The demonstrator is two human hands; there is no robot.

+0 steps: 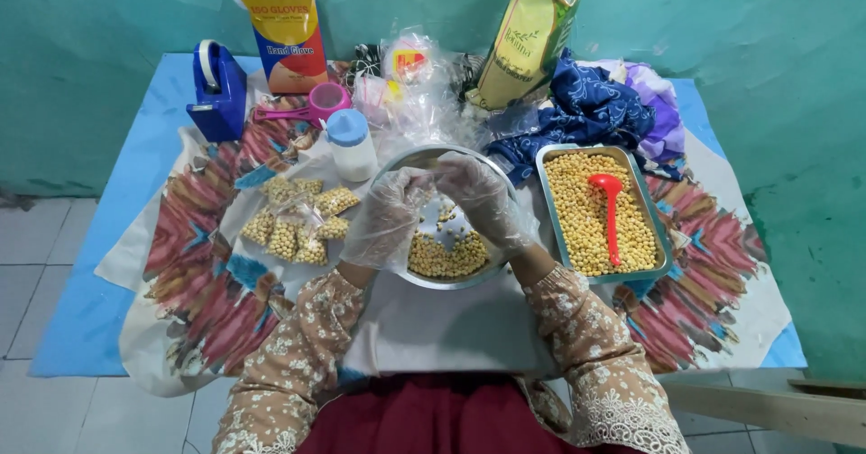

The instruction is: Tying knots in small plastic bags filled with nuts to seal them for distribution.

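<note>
Over the round metal bowl of yellow nuts (446,257), keep your gloved left hand (388,215) and right hand (483,200) pinching the small clear bag (439,212) level, mouth up, so nothing spills.

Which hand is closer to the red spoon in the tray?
Right. The right hand is over the round bowl, just beside the tray holding the red spoon; the left hand is farther, on the bowl's other side.

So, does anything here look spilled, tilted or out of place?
Nothing looks spilled. The yellow bag leans to one side at the back, and blue cloth lies bunched beside the tray. The packets lie in a loose pile.
</note>
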